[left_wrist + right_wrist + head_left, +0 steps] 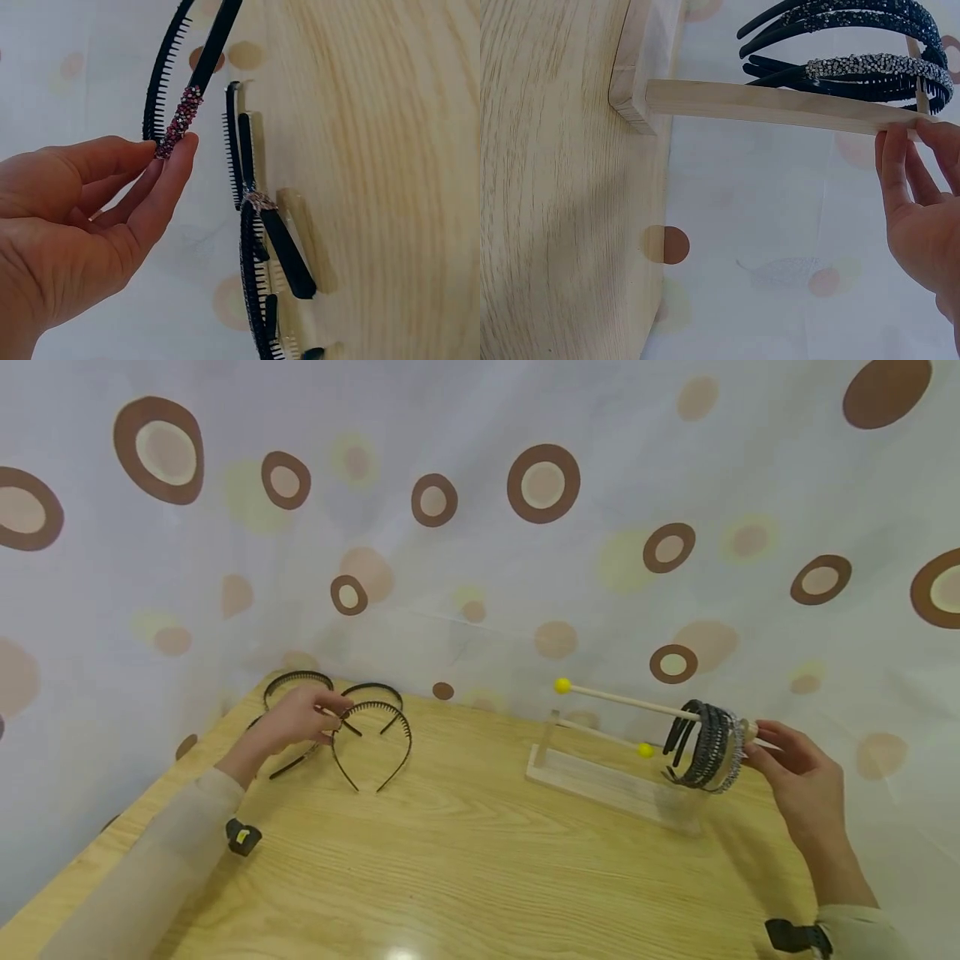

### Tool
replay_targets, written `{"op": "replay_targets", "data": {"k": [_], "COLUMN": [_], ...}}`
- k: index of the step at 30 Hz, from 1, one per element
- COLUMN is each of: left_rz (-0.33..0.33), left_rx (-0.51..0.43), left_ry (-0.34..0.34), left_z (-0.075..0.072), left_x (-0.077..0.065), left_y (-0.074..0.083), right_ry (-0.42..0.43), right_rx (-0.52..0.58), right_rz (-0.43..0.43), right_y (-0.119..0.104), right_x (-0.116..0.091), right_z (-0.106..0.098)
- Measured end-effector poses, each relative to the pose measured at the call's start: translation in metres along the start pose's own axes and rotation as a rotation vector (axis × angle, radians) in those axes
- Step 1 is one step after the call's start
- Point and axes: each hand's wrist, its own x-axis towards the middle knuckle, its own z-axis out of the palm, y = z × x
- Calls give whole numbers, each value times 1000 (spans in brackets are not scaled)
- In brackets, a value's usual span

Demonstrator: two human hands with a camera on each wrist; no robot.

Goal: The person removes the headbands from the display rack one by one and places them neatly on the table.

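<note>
My left hand [298,718] pinches a black toothed headband [182,120] by its beaded side between thumb and fingertips. In the head view its two ends point down over the table. Several more black headbands [251,161] lie close by at the table's far left, partly hidden behind the hand. On the right, a wooden stand [600,783] has dowel arms tipped with yellow balls. Several dark, sparkly headbands [716,750] hang at the right end of its upper dowel. My right hand [806,781] grips the top of the stand's upright post [780,105], next to those headbands.
A light wood-grain table [420,868] stretches beneath both hands. Behind it hangs a pale sheet [480,552] printed with brown and yellow dots. The stand's lower dowel [600,733] carries no headbands. Black bands with cameras [243,837] are on the wrists.
</note>
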Motion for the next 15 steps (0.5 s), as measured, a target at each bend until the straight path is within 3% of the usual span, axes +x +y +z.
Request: {"op": "replay_targets", "data": {"k": [7,15], "left_rz": [-33,-54], "left_rx": [72,101], "left_ry": [37,28], "left_z": [-10,-12], "left_x": [4,5], "left_y": [-18,-25], "right_ry": [-1,-7], "right_rx": [58,92], "right_rz": [-21,-38], "right_y": [1,-1], "right_x": [0,0], "right_z": [0,2]}}
